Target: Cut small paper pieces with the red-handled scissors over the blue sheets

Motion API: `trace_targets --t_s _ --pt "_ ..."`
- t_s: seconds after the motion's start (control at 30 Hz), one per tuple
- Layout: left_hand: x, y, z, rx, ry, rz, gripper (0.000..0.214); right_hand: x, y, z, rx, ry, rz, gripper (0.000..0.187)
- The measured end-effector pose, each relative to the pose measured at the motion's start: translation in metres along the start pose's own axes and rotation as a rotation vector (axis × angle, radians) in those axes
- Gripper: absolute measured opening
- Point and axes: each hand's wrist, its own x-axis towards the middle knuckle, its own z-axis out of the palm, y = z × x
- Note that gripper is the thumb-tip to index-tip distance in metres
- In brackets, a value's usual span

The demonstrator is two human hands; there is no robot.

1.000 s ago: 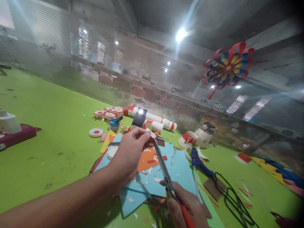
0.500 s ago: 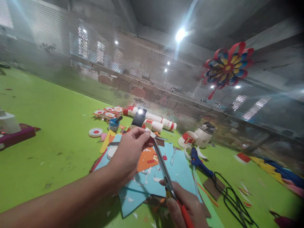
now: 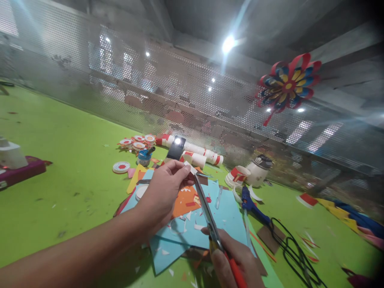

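My left hand [image 3: 168, 188] pinches a small piece of white paper [image 3: 190, 166] between thumb and fingers. In my right hand [image 3: 234, 256] is a pair of scissors [image 3: 206, 208] with red handles, its long blades pointing up and away from me. The blade tips meet the lower edge of the white paper. Beneath both hands lie light blue paper sheets [image 3: 231, 216] and an orange sheet [image 3: 180, 204], strewn with white and red scraps. Part of a white disc [image 3: 141, 193] shows beside my left wrist.
A blue glue gun [image 3: 255, 210] with a black cord [image 3: 292, 252] lies at right. Behind stand paper cups [image 3: 237, 176], a white pot-like thing [image 3: 258, 172], white-red tubes [image 3: 195, 149], a black phone-like object [image 3: 176, 148] and a small blue-lidded jar [image 3: 144, 157]. A purple power strip [image 3: 24, 172] is at left.
Almost nothing differs. Both hands, the paper and the scissors stay in nearly the same place, with only a slight shift of the view.
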Motion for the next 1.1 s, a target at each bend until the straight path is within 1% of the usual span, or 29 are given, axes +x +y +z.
trace_targets --t_s 0.13,0.33,0.53,0.77,0.93,1.1 --pt "0.0012 0.0004 -0.0016 0.033 -0.017 -0.001 0.014 0.0021 -0.0052 -0.0014 0.007 0.013 -0.021 0.056" --pt "0.002 0.0 -0.003 0.058 -0.037 0.014 0.016 0.0022 -0.0049 -0.0005 -0.003 0.028 -0.035 0.056" --pt "0.0039 -0.0021 -0.0046 0.064 -0.049 0.031 0.016 0.0007 -0.0046 0.0003 0.044 0.038 -0.002 0.056" --pt "0.0023 -0.0025 -0.0032 0.038 -0.03 0.03 0.016 0.0013 -0.0021 -0.0011 -0.043 0.028 -0.041 0.057" --pt "0.0007 -0.0019 -0.0019 0.028 -0.009 0.024 0.014 0.0004 -0.0003 0.0011 0.023 0.028 -0.003 0.054" --pt "0.0014 -0.0023 -0.002 0.031 -0.006 0.025 0.014 -0.0002 0.0034 0.0025 0.042 -0.015 -0.001 0.058"
